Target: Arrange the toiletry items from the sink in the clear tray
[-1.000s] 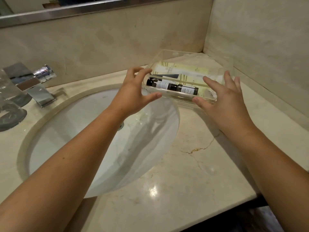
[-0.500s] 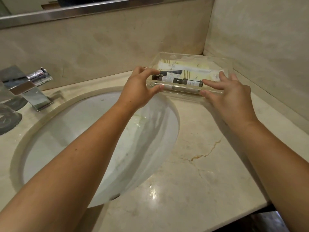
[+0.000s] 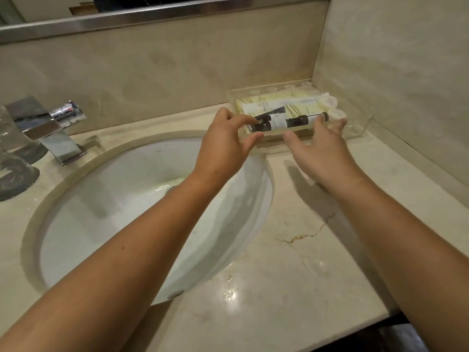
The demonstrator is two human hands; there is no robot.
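Note:
The clear tray (image 3: 356, 128) sits on the marble counter in the back right corner. Pale yellow packets and white tubes (image 3: 299, 106) lie in it. Two small dark bottles (image 3: 295, 121) with white labels lie end to end along its front wall. My left hand (image 3: 223, 146) pinches the tray's front left corner, its fingertips over the end of the left bottle. Spread over the middle of the front wall, my right hand (image 3: 321, 148) has its thumb outside and its fingers inside by the right bottle. The white sink basin (image 3: 121, 204) holds no items.
A chrome faucet (image 3: 50, 128) stands at the left behind the basin, with glass tumblers (image 3: 12, 153) at the far left edge. Marble walls close off the back and the right. A mirror frame (image 3: 152, 19) runs along the top. The counter's front edge (image 3: 330, 334) is near me.
Both hands have moved the tray back and right, nearer the corner walls. My right hand slid left along the front wall from the right corner to the middle.

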